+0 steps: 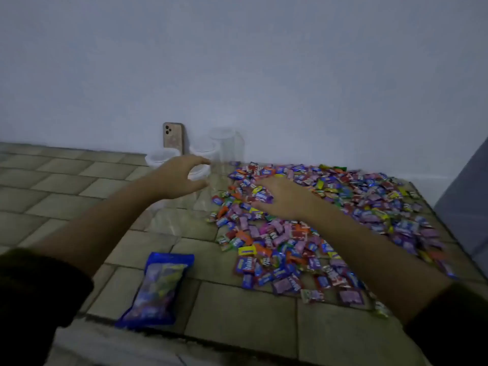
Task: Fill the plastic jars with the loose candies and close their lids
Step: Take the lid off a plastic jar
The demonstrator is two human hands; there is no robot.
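Note:
A big heap of wrapped loose candies in many colours lies on the tiled surface at the right. At the heap's left edge my right hand lies on it, fingers curled into a handful of candies. A clear plastic jar with a white lid stands just left of the heap. My left hand curves around its top, fingers above the lid and thumb below. Three more clear jars stand behind: one at the left, one in the middle, and a taller one.
A phone leans upright against the pale wall behind the jars. A sealed blue bag of candies lies near the front edge of the tiled surface. A grey panel rises at the far right.

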